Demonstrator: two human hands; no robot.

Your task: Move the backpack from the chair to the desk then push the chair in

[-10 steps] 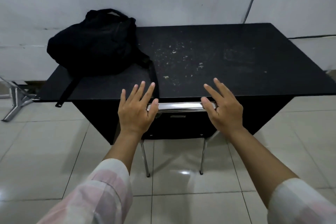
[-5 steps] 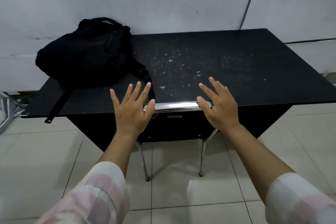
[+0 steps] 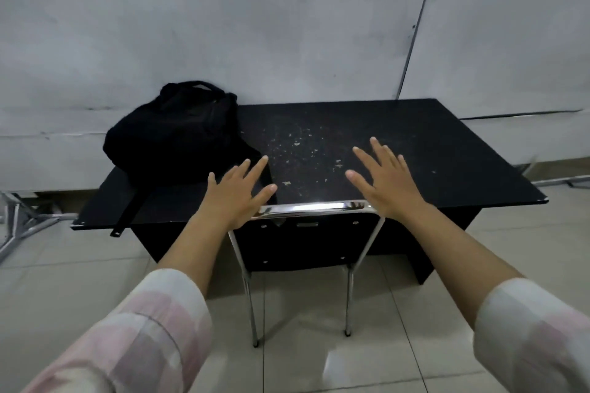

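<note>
A black backpack point(image 3: 178, 131) lies on the left end of the black desk point(image 3: 447, 163), one strap hanging over the front edge. The chair point(image 3: 306, 242), black-backed with a chrome top rail and chrome legs, stands tucked under the desk's front. My left hand point(image 3: 238, 190) hovers at the left end of the rail with fingers spread, its heel at the rail. At the rail's right end my right hand point(image 3: 384, 175) is also flat with fingers apart. Neither hand grips anything.
A grey wall rises directly behind the desk. A metal frame leg point(image 3: 22, 220) stands on the tiled floor at the left. Pale crumbs dot the middle of the desk top. Glossy floor tiles spread around the chair legs.
The view has pulled back and tilted up, so the desk and chair look farther off. Both hands have lifted from pressing the chair rail and now float slightly above it, fingers spread.
</note>
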